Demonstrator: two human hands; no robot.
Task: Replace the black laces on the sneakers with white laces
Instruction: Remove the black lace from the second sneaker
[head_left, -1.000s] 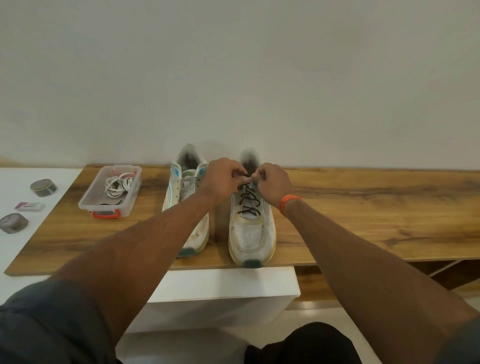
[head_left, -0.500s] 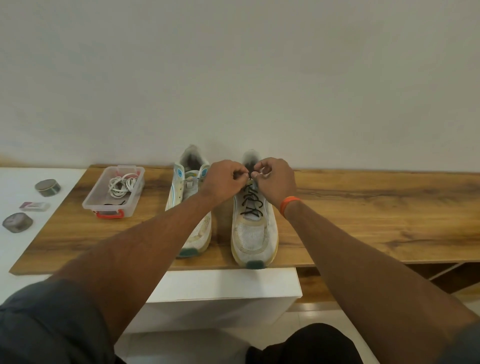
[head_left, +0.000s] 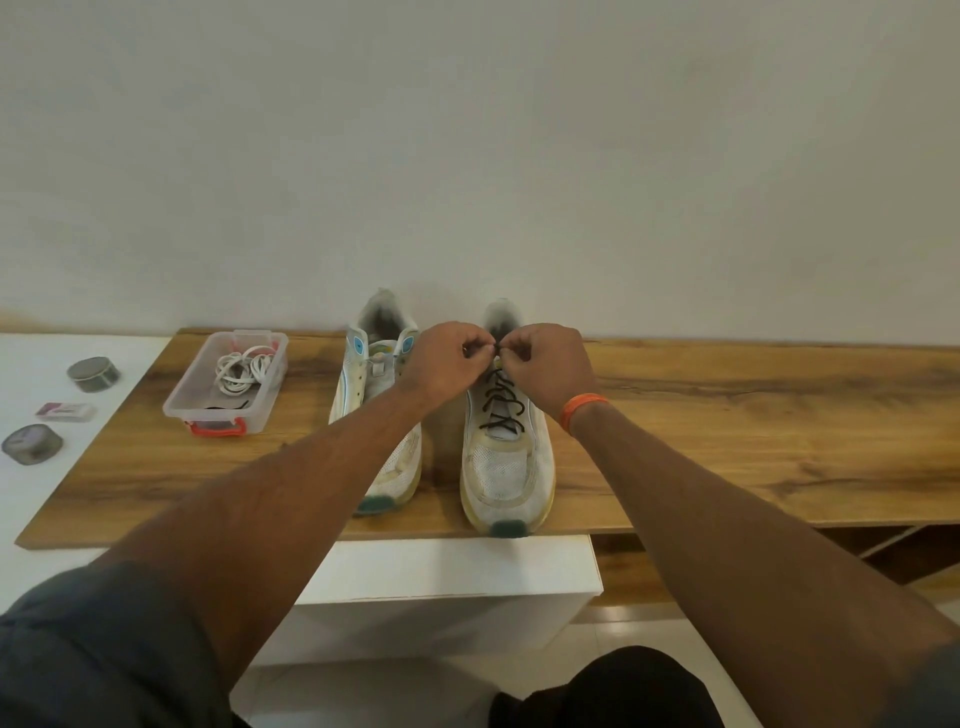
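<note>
on the wooden desk (head_left: 727, 415), against the pale wall, two white sneakers stand side by side with their toes toward the person. the right sneaker (head_left: 506, 467) has the black lace (head_left: 500, 402) threaded in crosses over its tongue. the left sneaker (head_left: 382, 415) shows no lace on the part that is visible; the left forearm covers much of it.

both hands meet above the top of the right sneaker, at the upper end of the black lace. the left hand (head_left: 441, 361) has its fingers curled, with thumb and first finger pinched together at the lace end. the right hand (head_left: 545, 364) is curled in the same way and pinches the lace from the other side. the two hands are almost touching each other. the right wrist carries an orange band (head_left: 582, 410).

to the left of the sneakers, a clear plastic box (head_left: 182, 400) with an orange clip stands on the desk. inside it the white laces (head_left: 241, 371) lie in a loose bundle, and something dark lies at its near end, too small to tell.

further left, on a white surface (head_left: 31, 509), there are two round grey objects (head_left: 93, 374) and a small flat pink and white object (head_left: 65, 411).
</note>
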